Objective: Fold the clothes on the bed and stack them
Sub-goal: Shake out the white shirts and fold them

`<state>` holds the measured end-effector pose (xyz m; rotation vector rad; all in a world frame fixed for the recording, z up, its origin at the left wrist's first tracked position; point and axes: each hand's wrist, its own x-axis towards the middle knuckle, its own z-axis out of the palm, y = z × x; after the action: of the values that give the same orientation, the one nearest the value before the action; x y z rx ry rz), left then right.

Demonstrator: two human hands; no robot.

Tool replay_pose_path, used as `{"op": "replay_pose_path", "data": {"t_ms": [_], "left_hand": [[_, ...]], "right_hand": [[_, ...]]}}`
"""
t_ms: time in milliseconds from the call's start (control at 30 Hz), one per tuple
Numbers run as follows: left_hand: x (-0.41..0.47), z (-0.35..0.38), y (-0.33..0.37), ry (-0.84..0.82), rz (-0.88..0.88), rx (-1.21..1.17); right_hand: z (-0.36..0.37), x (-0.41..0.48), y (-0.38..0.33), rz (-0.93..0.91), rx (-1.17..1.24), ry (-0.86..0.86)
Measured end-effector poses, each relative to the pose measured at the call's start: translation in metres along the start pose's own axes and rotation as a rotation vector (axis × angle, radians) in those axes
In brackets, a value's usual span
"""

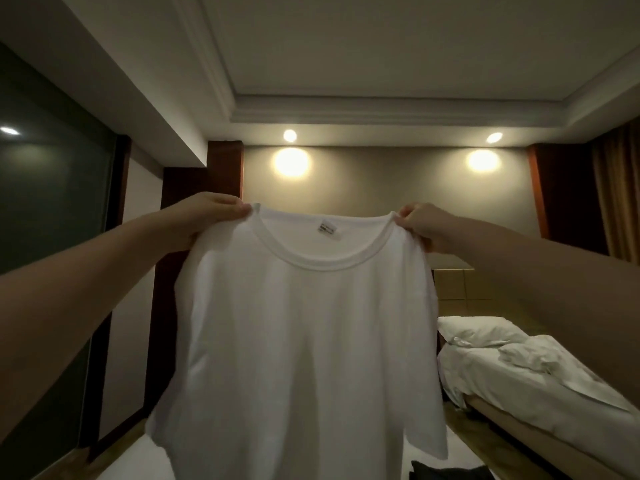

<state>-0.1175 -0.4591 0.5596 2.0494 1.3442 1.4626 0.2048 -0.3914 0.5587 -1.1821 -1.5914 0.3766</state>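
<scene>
Two hands, left (204, 216) and right (420, 228), pinch the white shirt (301, 341) at its shoulders, holding it up above the bed so it hangs flat for folding.

Left forearm (86, 289): was bare along its whole visible length, left of the t-shirt (304, 341).
Right forearm (540, 292): was bare too, right of the t-shirt.

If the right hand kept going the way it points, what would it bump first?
The right hand pinches the T-shirt; pushing on, it would probably slide along the collar toward the left hand. Depth is unclear.
</scene>
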Motion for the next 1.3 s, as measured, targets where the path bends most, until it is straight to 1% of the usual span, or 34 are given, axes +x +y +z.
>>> {"op": "replay_pose_path", "data": {"t_ms": [67, 133, 233, 300, 367, 433, 467, 533, 567, 600, 667, 700, 767, 833, 967, 1033, 1067, 1133, 1200, 1233, 1267, 1300], "left_hand": [[0.0, 0.004, 0.003, -0.05, -0.065, 0.018], [0.002, 0.012, 0.002, -0.038, -0.14, 0.024], [0.001, 0.031, -0.001, 0.08, -0.299, -0.129], [0.002, 0.041, -0.005, 0.159, -0.361, -0.284], [0.006, 0.051, -0.008, 0.215, -0.36, -0.463], [0.007, 0.069, -0.007, 0.216, -0.344, -0.611], [0.007, 0.081, -0.004, 0.212, -0.322, -0.65], [0.002, 0.11, 0.005, 0.22, -0.236, -0.667], [-0.001, 0.124, 0.009, 0.24, -0.149, -0.622], [-0.004, 0.135, 0.011, 0.267, -0.039, -0.526], [-0.013, 0.149, 0.013, 0.377, 0.145, -0.274], [-0.018, 0.151, 0.012, 0.428, 0.194, -0.208], [-0.025, 0.151, 0.009, 0.431, 0.249, -0.194], [-0.029, 0.151, 0.006, 0.395, 0.269, -0.171], [-0.034, 0.147, 0.01, 0.359, 0.305, -0.053], [-0.035, 0.145, 0.009, 0.335, 0.307, -0.095], [-0.035, 0.144, 0.008, 0.318, 0.296, -0.126], [-0.033, 0.142, 0.002, 0.272, 0.273, -0.168], [-0.031, 0.142, -0.003, 0.232, 0.262, -0.219], [-0.031, 0.141, -0.005, 0.221, 0.261, -0.262], [-0.032, 0.141, -0.005, 0.217, 0.261, -0.3], [-0.032, 0.14, -0.005, 0.217, 0.263, -0.326]], "right_hand": [[0.001, -0.004, -0.002, 0.058, -0.038, -0.033], [0.001, -0.009, -0.003, 0.167, -0.023, -0.067], [0.001, -0.019, -0.001, 0.329, 0.112, -0.112], [0.004, -0.022, 0.002, 0.362, 0.233, -0.116], [0.013, -0.023, 0.001, 0.339, 0.411, -0.095], [0.028, -0.024, -0.002, 0.32, 0.673, -0.078], [0.037, -0.027, -0.006, 0.3, 0.79, -0.083], [0.058, -0.04, -0.017, 0.242, 0.932, -0.11], [0.07, -0.049, -0.022, 0.2, 0.946, -0.116], [0.081, -0.058, -0.025, 0.154, 0.949, -0.102], [0.101, -0.071, -0.022, 0.038, 0.948, 0.006], [0.108, -0.075, -0.018, -0.011, 0.95, 0.067], [0.115, -0.084, -0.009, -0.044, 0.977, 0.138], [0.118, -0.091, -0.003, -0.051, 0.978, 0.184], [0.12, -0.098, -0.003, -0.071, 0.94, 0.295], [0.118, -0.099, -0.005, -0.08, 0.943, 0.26], [0.117, -0.099, -0.008, -0.081, 0.982, 0.22], [0.114, -0.097, -0.012, -0.041, 1.055, 0.125], [0.108, -0.096, -0.015, 0.006, 1.061, 0.061], [0.105, -0.096, -0.015, -0.004, 1.019, 0.044], [0.103, -0.093, -0.013, -0.049, 0.89, 0.059], [0.102, -0.089, -0.01, -0.128, 0.68, 0.115]]}}
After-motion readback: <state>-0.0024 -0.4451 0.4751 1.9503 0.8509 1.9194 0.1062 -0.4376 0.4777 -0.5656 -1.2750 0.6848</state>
